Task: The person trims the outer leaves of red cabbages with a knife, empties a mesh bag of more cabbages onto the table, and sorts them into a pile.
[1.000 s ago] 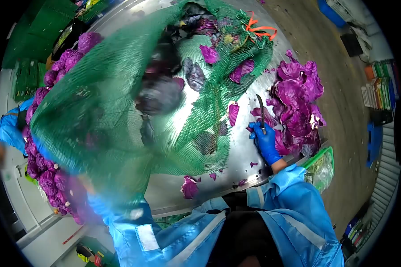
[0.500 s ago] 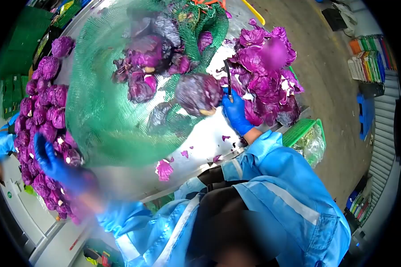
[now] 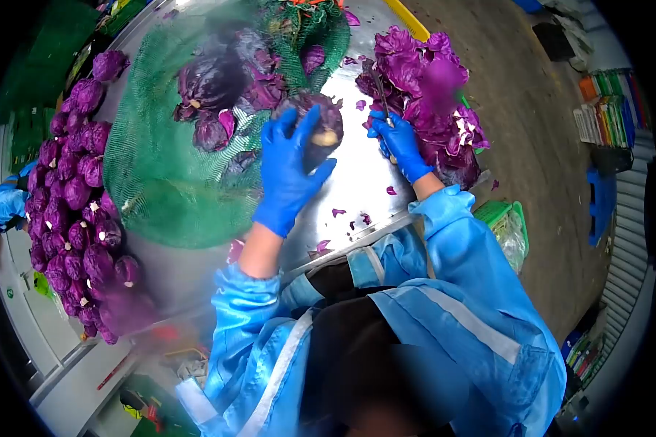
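Observation:
My left hand [image 3: 288, 164], in a blue glove, reaches over a dark red cabbage [image 3: 326, 131] on the metal table. Its fingers and thumb are spread, the fingertips overlapping the cabbage's near left side. The pale stem end of this cabbage faces me. To the right, my gloved right hand [image 3: 402, 149] is closed around a knife [image 3: 378, 87], the dark blade pointing away from me. Beyond that blade rises a heap of loose purple leaves [image 3: 423, 95]. Other untrimmed cabbages [image 3: 210, 80] lie on a green mesh net [image 3: 175, 197] at the left.
A long pile of trimmed red cabbages [image 3: 73, 197] lines the table's left side. Leaf scraps [image 3: 339, 213] dot the metal table top [image 3: 361, 175]. A green crate [image 3: 503, 218] with clear plastic stands low at the right. Another person's blue sleeve [image 3: 7, 207] shows at far left.
My left hand has swung from the cabbage pile at the left to the cabbage in the middle. My right hand, still with the knife, has moved slightly right, away from that cabbage.

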Action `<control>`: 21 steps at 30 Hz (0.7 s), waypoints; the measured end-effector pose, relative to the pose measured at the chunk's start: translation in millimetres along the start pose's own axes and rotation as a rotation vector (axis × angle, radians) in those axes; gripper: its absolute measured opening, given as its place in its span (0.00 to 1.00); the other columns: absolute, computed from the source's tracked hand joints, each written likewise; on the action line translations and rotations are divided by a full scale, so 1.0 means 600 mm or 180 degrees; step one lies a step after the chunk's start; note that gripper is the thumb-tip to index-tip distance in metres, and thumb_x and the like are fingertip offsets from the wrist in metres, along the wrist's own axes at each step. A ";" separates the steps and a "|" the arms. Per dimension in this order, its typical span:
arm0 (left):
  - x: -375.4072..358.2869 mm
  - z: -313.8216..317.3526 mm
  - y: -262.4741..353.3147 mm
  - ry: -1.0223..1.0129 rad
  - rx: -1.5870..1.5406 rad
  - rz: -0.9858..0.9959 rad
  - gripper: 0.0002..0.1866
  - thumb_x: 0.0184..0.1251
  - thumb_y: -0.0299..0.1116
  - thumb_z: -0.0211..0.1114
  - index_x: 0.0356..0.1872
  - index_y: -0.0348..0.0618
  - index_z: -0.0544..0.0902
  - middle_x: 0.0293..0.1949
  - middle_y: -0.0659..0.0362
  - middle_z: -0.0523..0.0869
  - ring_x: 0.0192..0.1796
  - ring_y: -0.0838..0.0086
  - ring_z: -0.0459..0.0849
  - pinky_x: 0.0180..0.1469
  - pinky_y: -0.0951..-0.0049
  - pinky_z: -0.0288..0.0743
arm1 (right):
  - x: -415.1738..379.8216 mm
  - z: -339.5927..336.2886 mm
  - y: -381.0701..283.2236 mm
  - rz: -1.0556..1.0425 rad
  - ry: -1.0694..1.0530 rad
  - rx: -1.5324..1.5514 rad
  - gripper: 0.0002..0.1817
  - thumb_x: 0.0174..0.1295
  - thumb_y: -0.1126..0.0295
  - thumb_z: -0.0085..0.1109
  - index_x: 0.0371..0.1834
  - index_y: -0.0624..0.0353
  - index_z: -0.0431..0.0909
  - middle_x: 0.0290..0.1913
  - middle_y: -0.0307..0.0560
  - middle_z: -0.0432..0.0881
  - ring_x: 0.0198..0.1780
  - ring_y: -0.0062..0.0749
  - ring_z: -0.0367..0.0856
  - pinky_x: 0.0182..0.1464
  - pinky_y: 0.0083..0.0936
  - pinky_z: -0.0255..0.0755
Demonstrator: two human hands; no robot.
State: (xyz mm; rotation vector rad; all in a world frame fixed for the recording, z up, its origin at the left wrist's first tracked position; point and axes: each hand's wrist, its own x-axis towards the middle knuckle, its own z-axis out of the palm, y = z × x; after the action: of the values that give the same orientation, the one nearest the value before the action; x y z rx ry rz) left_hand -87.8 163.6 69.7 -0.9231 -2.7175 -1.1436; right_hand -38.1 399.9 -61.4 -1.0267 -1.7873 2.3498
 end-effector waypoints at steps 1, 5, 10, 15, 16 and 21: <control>-0.011 -0.004 0.012 -0.0035 -0.0067 0.0123 0.34 0.50 0.38 0.74 0.63 0.52 0.76 0.60 0.50 0.74 0.61 0.54 0.72 0.65 0.55 0.67 | 0.002 0.006 -0.006 -0.0068 0.0047 0.0035 0.15 0.58 0.62 0.69 0.46 0.53 0.82 0.24 0.30 0.78 0.16 0.12 0.67 0.16 0.14 0.57; -0.062 0.022 -0.017 0.0630 -0.2081 -0.0739 0.25 0.64 0.23 0.63 0.64 0.42 0.75 0.56 0.56 0.81 0.51 0.75 0.80 0.54 0.73 0.76 | -0.051 0.017 -0.030 -0.0611 -0.0036 -0.0168 0.18 0.64 0.66 0.65 0.56 0.55 0.79 0.37 0.37 0.86 0.28 0.17 0.79 0.30 0.18 0.73; -0.070 0.058 -0.015 0.0062 -0.3037 -0.1612 0.31 0.62 0.27 0.68 0.68 0.46 0.72 0.64 0.57 0.74 0.60 0.73 0.74 0.60 0.72 0.71 | -0.108 -0.022 -0.007 -0.0489 -0.0047 -0.0478 0.20 0.64 0.64 0.66 0.56 0.62 0.78 0.48 0.42 0.83 0.48 0.20 0.79 0.48 0.18 0.73; -0.136 0.100 0.024 -0.0095 -0.3007 -0.1579 0.35 0.68 0.29 0.63 0.74 0.38 0.58 0.72 0.50 0.65 0.72 0.65 0.64 0.74 0.66 0.56 | -0.146 -0.032 -0.039 0.0442 -0.0306 -0.0291 0.26 0.61 0.60 0.70 0.58 0.62 0.78 0.46 0.39 0.82 0.44 0.19 0.77 0.46 0.17 0.72; -0.154 0.114 -0.003 -0.0048 -0.2502 -0.1563 0.34 0.69 0.29 0.61 0.74 0.37 0.58 0.72 0.50 0.65 0.72 0.65 0.65 0.73 0.66 0.57 | -0.143 -0.029 -0.031 0.0325 -0.0313 -0.0366 0.26 0.60 0.60 0.71 0.58 0.63 0.77 0.45 0.39 0.83 0.45 0.19 0.78 0.47 0.18 0.73; -0.193 0.084 -0.236 0.0593 -0.1366 -0.1365 0.25 0.74 0.34 0.55 0.67 0.31 0.68 0.66 0.48 0.72 0.64 0.68 0.73 0.66 0.68 0.65 | -0.145 0.012 -0.040 -0.0653 -0.0451 -0.0750 0.24 0.57 0.60 0.73 0.54 0.59 0.79 0.37 0.40 0.83 0.42 0.21 0.79 0.48 0.23 0.75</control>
State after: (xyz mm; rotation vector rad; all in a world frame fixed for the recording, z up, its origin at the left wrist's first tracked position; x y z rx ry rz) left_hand -61.0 60.6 -87.8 -0.2251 -2.6300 -1.8324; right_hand 17.9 368.1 2.3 -0.6676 -2.1460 2.1787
